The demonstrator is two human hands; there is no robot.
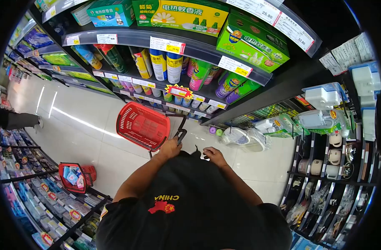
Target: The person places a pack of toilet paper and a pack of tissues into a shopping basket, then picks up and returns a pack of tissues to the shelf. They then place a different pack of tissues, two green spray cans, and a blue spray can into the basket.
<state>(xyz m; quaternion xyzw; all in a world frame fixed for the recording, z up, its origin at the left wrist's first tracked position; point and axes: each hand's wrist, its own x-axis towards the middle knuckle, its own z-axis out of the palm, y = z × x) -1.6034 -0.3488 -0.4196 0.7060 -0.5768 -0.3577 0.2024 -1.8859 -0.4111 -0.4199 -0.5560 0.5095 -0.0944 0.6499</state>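
red basket hangs tilted out front near the spray-can shelf, its handle gripped in my left hand, fingers closed. my right hand sits loosely curled at my waist, seemingly holding nothing.

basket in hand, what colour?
Red plastic mesh shopping basket with black handle, clearest in the head view.

Spray cans are ranged along the front edge of a dark shelf, green boxes are stacked on the shelf above, and a second red basket is hung beside the white floor.
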